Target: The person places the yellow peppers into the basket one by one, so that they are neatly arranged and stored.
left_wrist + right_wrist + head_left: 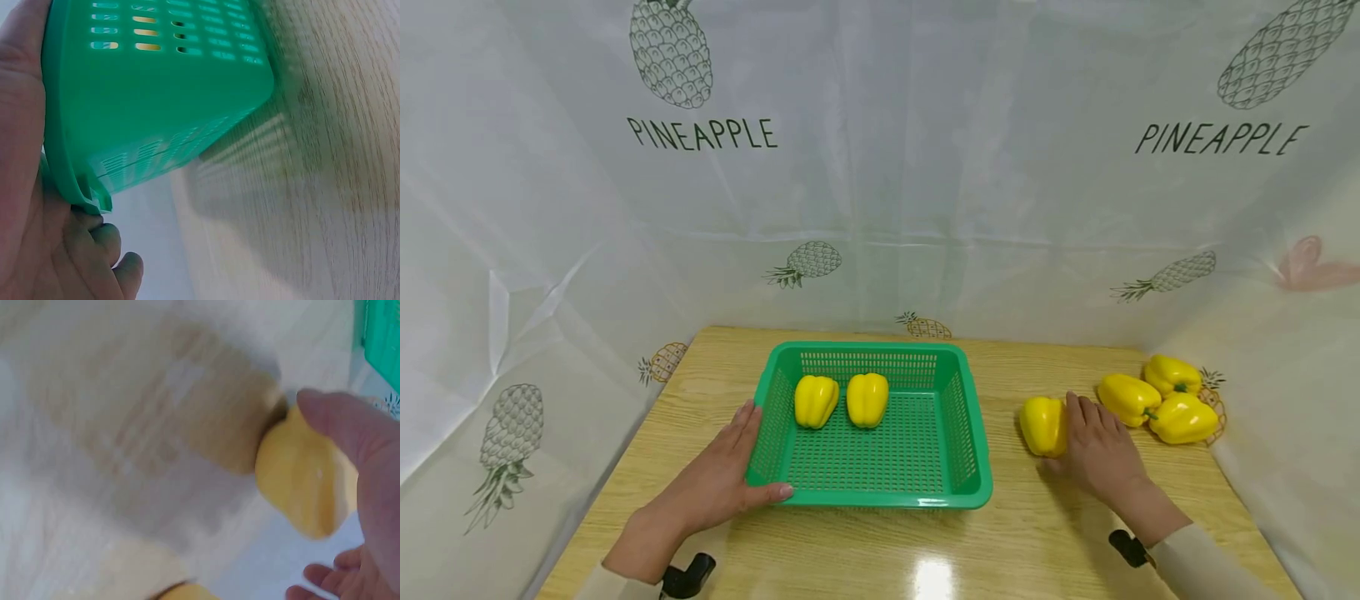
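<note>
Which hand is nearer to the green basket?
The left: the left hand touches the near-left corner of the green basket, while the right hand is off to its right, at a yellow pepper.

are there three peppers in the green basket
No, the head view shows just two peppers in the basket, side by side near its far wall.
</note>
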### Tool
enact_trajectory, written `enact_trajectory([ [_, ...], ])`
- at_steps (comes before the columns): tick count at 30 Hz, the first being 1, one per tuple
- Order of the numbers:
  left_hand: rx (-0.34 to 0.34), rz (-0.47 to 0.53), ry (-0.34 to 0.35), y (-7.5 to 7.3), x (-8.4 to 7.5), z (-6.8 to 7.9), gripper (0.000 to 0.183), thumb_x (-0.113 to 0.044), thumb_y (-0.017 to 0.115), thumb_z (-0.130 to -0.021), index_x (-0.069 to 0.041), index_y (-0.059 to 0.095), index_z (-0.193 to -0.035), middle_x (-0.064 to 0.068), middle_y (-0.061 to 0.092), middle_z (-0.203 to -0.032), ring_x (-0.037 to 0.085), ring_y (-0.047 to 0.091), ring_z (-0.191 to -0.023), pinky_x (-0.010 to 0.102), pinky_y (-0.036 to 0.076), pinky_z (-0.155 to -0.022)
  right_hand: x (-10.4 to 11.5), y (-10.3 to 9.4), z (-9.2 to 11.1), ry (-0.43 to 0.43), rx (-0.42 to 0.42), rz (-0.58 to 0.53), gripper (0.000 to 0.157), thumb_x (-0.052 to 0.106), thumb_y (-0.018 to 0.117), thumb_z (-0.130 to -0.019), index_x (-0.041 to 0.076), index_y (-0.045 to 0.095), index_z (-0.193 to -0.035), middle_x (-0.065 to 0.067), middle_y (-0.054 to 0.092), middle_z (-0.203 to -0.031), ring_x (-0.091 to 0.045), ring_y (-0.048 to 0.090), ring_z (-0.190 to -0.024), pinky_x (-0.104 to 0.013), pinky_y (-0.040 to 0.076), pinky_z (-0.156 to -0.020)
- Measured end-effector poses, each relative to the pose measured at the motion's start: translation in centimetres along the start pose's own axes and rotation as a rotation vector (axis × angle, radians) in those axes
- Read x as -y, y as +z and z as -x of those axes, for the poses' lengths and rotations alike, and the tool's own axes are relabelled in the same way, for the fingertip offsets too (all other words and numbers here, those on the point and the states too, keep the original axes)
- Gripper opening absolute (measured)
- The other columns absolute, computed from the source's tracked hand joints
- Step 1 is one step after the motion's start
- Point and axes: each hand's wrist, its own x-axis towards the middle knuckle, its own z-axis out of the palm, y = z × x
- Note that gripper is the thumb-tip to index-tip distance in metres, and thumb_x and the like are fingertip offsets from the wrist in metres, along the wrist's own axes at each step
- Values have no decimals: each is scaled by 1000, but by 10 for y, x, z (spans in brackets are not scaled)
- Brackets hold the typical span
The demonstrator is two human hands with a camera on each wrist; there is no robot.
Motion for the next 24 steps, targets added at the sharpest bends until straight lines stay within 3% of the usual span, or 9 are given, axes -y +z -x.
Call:
enact_trajectory([
  [5,-1,6,3,0,1,0,133,-81,68,-84,6,10,-167,28,8,-175,55,23,-156,70,36,-117,-9,0,-8,-128,-20,16,121,52,97,-68,-16,37,-148,-38,51,-141,-56,49,-130,-69,40,-113],
  [9,-8,1,8,0,2,0,133,-81,67,-84,6,10,-167,28,8,-175,54,23,-156,70,36,-117,-11,1,-15,-180,-10,26,117,52,96,-69,-14,39,-147,-36,53,-141,-54,50,-132,-67,39,-116],
  [24,-9,8,11,-1,2,0,133,-80,69,-85,7,11,-166,29,8,-174,54,24,-156,69,37,-117,-9,6,-27,-221,36,83,109,52,94,-72,-14,44,-143,-33,58,-136,-49,57,-126,-64,43,-113],
])
